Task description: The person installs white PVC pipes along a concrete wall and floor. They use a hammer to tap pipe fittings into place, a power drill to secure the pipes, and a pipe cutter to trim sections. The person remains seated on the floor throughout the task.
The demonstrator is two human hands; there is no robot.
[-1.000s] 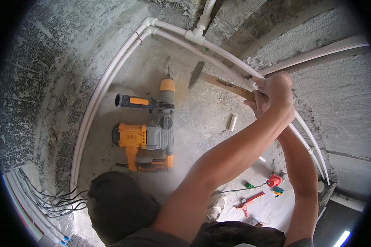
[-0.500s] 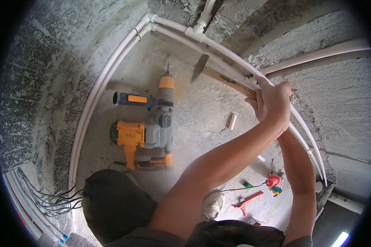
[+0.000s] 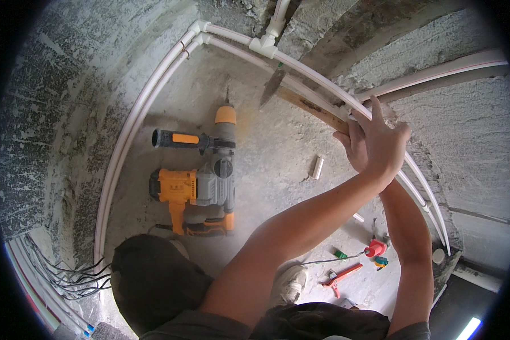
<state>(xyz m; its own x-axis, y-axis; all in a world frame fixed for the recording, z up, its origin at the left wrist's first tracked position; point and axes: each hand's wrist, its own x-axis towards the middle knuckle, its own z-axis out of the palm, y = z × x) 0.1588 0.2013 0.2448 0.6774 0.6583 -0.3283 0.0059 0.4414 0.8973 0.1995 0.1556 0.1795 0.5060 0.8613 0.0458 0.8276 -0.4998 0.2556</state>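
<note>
Head view, looking down into a bare concrete corner. Left hand [image 3: 379,144] raised at about two o'clock, fingers [image 3: 375,110] loosely spread and draped over the right hand [image 3: 351,148], which lies mostly hidden beneath it; both apparently wrapped round the wooden handle of a hammer [image 3: 300,102], though how tightly the right one closes cannot be told. Hammer held slanted, its dark head [image 3: 272,88] pointing toward twelve o'clock and hovering just beside the white pipes [image 3: 323,90] that run along the foot of the wall, probably gripped two-handed for control close to the pipework. Parked on the floor [image 3: 277,153] at about nine o'clock of the hands, well apart: an orange and grey rotary hammer drill [image 3: 201,181], laid on its side with side grip out, likely set down within reach. Short white pipe offcut [image 3: 317,168] near the hands at seven o'clock. Red pipe cutter [image 3: 339,276] and a small red and blue fitting [image 3: 376,252] lying at five o'clock. Bundle of dark cables [image 3: 68,275] at eight o'clock by the wall.
</note>
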